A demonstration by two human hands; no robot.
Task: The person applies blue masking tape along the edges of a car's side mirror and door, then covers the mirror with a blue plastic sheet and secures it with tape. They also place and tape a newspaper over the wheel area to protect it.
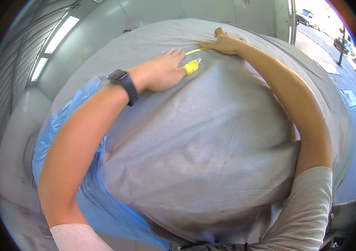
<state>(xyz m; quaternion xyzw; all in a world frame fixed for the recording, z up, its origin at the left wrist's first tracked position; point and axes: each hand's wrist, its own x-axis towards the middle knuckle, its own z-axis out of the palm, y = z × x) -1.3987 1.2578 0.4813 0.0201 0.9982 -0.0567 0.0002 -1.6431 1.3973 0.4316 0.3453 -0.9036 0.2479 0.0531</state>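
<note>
A grey fabric cover [178, 142] is draped over a large rounded form in front of me. My left hand [161, 72], with a dark watch [121, 79] on its wrist, lies palm down on the cover, fingers stretched forward. Its thumb end looks wrapped in a yellow covering [191, 67]. A thin yellow tape [194, 51] runs from beside my left fingers to my right hand [225, 42]. That hand is closed on the tape at the far part of the cover, and a little yellow shows by its curled fingers. The tape's exact kind is unclear.
Blue plastic sheeting [98, 188] hangs over the cover's left side, under my left arm. Pale walls [153, 16] and lit ceiling lamps [62, 34] stand around. At the right, an opening shows a street with parked vehicles [305, 17] and a pole [342, 46].
</note>
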